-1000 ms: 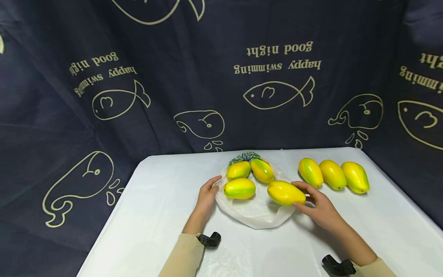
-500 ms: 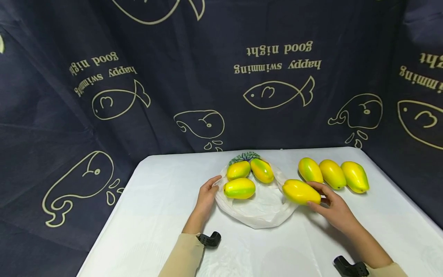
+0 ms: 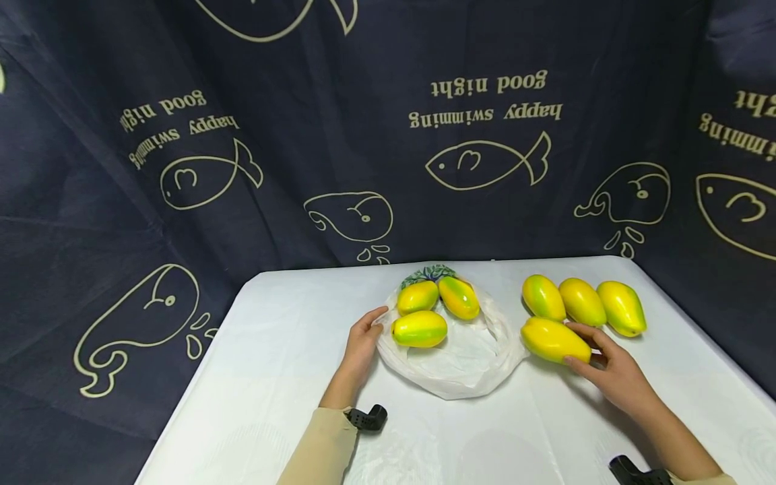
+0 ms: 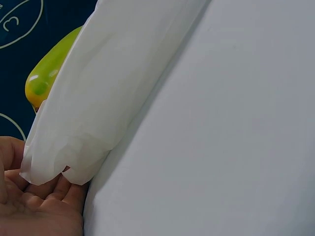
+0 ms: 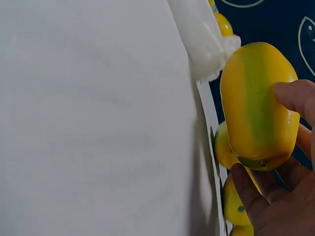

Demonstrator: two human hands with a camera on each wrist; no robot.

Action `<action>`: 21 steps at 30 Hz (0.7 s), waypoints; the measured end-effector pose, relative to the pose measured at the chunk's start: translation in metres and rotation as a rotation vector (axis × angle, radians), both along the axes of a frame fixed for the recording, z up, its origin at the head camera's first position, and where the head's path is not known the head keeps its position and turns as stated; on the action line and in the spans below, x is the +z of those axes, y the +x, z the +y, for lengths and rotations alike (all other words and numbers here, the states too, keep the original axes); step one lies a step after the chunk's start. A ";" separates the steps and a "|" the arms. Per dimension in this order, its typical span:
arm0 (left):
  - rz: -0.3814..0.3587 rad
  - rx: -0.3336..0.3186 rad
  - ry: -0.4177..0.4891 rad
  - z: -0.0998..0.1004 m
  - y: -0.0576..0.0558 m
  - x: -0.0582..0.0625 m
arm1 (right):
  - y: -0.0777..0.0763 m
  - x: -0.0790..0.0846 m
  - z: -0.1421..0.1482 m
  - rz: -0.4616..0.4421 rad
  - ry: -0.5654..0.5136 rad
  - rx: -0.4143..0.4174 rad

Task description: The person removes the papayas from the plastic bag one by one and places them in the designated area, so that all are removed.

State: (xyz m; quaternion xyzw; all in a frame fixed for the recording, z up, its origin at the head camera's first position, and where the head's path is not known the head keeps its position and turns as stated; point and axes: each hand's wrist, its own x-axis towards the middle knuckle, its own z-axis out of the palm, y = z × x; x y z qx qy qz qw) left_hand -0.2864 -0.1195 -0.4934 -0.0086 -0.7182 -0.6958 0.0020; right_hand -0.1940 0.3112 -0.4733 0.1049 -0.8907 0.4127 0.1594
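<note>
My right hand (image 3: pixel 618 377) holds a yellow-green papaya (image 3: pixel 554 340) by its right end, just beyond the right rim of a white plastic bag (image 3: pixel 451 389). The right wrist view shows the thumb on one side of this papaya (image 5: pixel 258 105) and fingers on the other. At the bag's left rim, my left hand (image 3: pixel 362 343) pinches the plastic; the left wrist view shows the bag's edge (image 4: pixel 74 147) between thumb and fingers. The bag's mouth is spread wide, with three papayas inside: a front one (image 3: pixel 419 329), a back left one (image 3: pixel 417 297) and a back right one (image 3: pixel 459 298).
Three more papayas stand in a row at the back right of the white table (image 3: pixel 254 377): left (image 3: pixel 543 297), middle (image 3: pixel 583 302) and right (image 3: pixel 622 308). The held papaya overlaps the left one's lower end. A dark curtain (image 3: pixel 364 135) hangs behind the table.
My right hand has moved right with the papaya, from over the bag's opening to outside its right rim. The left hand and the papayas in the bag stay put.
</note>
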 end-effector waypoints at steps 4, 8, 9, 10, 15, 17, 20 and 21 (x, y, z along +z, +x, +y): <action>0.002 -0.004 -0.007 0.000 0.000 -0.001 | 0.001 -0.001 0.009 -0.012 0.007 -0.010; 0.001 0.003 -0.018 0.001 -0.001 -0.001 | 0.002 -0.004 0.019 -0.042 0.023 -0.030; -0.003 0.005 -0.017 0.001 -0.001 0.000 | 0.003 -0.004 0.022 -0.051 0.030 -0.043; -0.006 0.006 -0.016 0.001 -0.001 0.000 | 0.003 -0.005 0.025 -0.060 0.038 -0.053; -0.011 0.005 -0.009 0.002 0.001 0.000 | 0.003 -0.006 0.040 -0.108 0.074 -0.101; -0.004 0.004 -0.012 0.002 0.001 0.000 | 0.003 -0.007 0.044 -0.121 0.080 -0.106; -0.001 0.004 -0.009 0.001 0.001 0.000 | 0.003 -0.008 0.048 -0.121 0.080 -0.106; -0.001 0.004 -0.009 0.000 0.001 0.000 | 0.003 -0.008 0.049 -0.118 0.075 -0.105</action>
